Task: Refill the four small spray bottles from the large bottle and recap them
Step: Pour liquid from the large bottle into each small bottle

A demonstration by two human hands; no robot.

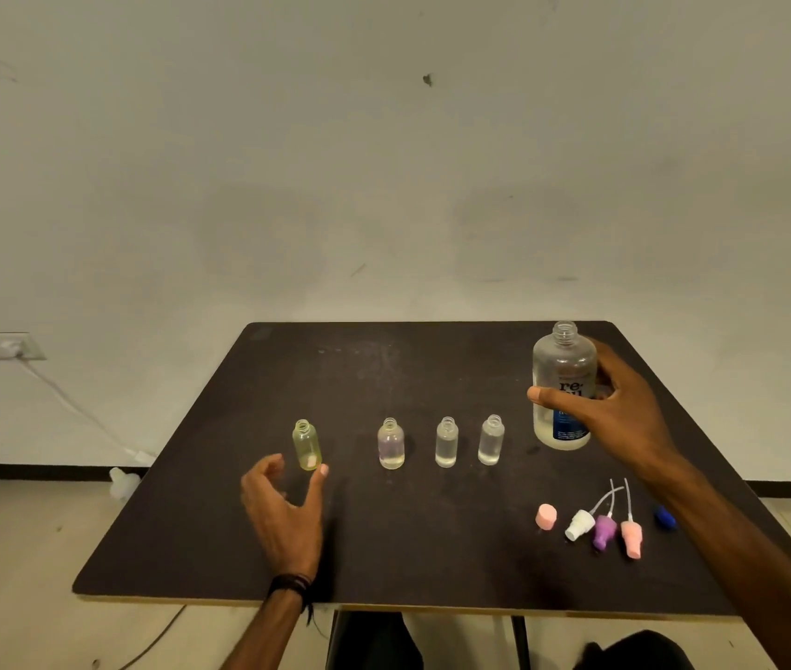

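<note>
Head view. Gripped large bottle [563,389] with right hand [618,408] at right of centre, uncapped, upright on dark table [383,548]. Stood four small bottles in a row across frame centre, all uncapped: yellowish bottle [307,444], pinkish bottle [391,443], two clear bottles [446,442] [491,439]. Held left hand [284,510] relaxed, grasping nothing, just beside yellowish bottle. Lay spray caps [603,527] at lower right.
</note>
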